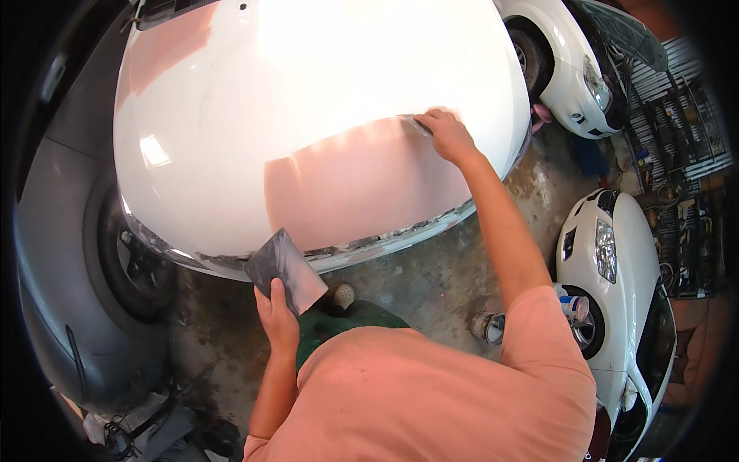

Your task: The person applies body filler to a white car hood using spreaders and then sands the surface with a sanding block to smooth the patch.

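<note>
A broad pink patch of filler (354,185) covers the front part of a white car hood (208,100). My right hand (446,135) reaches to the patch's far right corner, its fingers closed on a thin, dark-edged spreader (418,124) that touches the surface there; most of the spreader is hidden by the fingers. Near the hood's front edge, my left hand (279,316) grips a flat dark mixing board (277,258) from below, thumb on top. Pink filler (308,285) is smeared over the board's right part.
Another pink patch (169,46) lies at the hood's far left. A grey car (65,192) stands close on the left. White cars (566,58) (608,254) stand on the right. An open tin (487,327) sits on the stained floor, near a lidded tin (574,308).
</note>
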### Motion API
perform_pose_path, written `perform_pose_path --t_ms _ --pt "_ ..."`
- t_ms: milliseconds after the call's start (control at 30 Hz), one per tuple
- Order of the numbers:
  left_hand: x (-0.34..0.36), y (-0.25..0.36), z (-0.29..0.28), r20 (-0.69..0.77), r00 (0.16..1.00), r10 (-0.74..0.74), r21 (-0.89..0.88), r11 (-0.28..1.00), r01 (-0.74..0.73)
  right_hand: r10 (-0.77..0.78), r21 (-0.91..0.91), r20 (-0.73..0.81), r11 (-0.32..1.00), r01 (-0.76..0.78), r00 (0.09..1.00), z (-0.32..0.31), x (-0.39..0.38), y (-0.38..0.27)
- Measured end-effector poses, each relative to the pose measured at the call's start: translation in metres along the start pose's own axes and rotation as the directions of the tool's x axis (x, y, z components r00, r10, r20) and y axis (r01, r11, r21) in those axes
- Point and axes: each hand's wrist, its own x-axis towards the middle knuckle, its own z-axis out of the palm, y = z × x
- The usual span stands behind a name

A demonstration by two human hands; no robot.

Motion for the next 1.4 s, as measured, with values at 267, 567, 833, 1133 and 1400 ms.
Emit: perform_pose_path --t_ms 267,567,833,1133,1400 --pt "-0.009 -0.007 0.0 0.016 0.998 -0.061 0.041 0.997 0.06 -0.005 0.022 0.011 1.0 0.005 1.0 0.022 -0.052 -0.032" --pt "-0.012 -0.006 0.002 0.049 0.998 -0.036 -0.015 0.999 0.037 -0.029 0.123 -0.03 0.992 0.032 0.999 0.005 -0.05 -0.012" --pt "-0.018 -0.008 -0.012 0.007 0.998 -0.059 -0.003 0.998 0.059 0.078 0.03 0.151 0.996 -0.083 0.986 -0.01 0.021 -0.009" --pt "-0.017 -0.011 -0.001 0.063 0.997 -0.046 0.011 0.999 0.045 -0.039 0.075 -0.005 0.996 0.039 0.999 0.046 -0.125 -0.052" --pt "-0.026 -0.002 0.0 0.064 0.995 -0.076 0.084 0.994 0.071 0.025 0.145 0.024 0.989 -0.028 0.999 0.095 -0.253 -0.089"
